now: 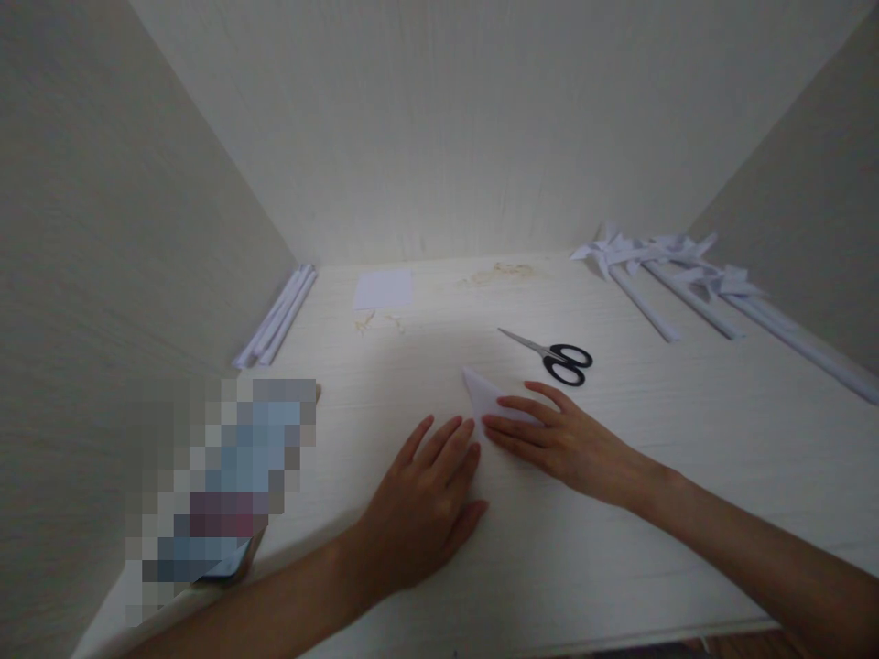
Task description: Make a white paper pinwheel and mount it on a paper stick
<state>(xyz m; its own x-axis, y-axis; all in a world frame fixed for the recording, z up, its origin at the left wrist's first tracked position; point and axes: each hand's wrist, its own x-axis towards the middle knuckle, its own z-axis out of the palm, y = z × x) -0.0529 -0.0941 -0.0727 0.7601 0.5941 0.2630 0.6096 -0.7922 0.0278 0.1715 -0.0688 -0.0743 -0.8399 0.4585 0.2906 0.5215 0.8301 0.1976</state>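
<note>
Both my hands lay flat and spread on the desk (618, 549), gripping nothing. My left hand (422, 503) pressed down the near part of a white sheet of paper (489, 395), and my right hand (559, 437) held its folded corner, which pointed away from me. I judged the folding barely begun. The scissors (558, 359) sat untouched just beyond, finished paper pinwheels (659, 265) far right, rolled paper sticks (278, 316) far left.

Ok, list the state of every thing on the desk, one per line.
folded paper: creased to a point, flat on the desk, pressed by both hands
left hand: flat, fingers extended
right hand: flat on the paper
scissors: closed, lying flat
paper pinwheels: finished, lying down
rolled paper sticks: rolled, lying together
</note>
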